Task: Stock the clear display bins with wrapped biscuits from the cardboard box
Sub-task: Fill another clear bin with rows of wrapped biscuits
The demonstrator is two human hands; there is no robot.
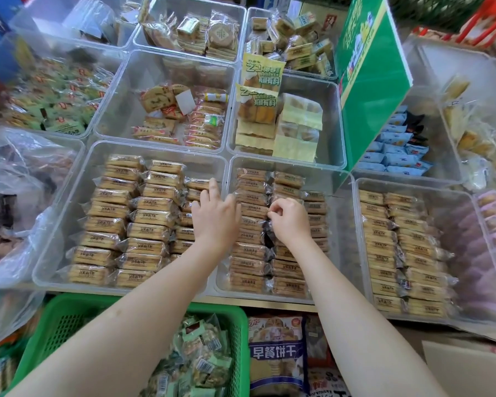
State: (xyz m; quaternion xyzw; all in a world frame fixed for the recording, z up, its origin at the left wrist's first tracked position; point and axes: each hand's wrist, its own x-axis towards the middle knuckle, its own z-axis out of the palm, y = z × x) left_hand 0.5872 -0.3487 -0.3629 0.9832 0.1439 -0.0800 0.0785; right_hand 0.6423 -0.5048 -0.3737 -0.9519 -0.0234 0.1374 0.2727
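Glossy, crinkled rectangular wrapped biscuits (pixel 252 202) fill the rigid clear display bins (pixel 226 164), where the left hand (pixel 215 216) lies flat, fingers straight, and the right hand (pixel 288 219) pinches a wrapper edge.

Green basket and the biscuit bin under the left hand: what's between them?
In the head view, only the left forearm crosses above; between green basket and bin shows a strip of shelf edge.

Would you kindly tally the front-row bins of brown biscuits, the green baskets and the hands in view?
Bins of brown biscuits: 3 (left bin, middle bin, right bin)
Green basket: 1
Hands: 2 (left hand, right hand)
Total: 6
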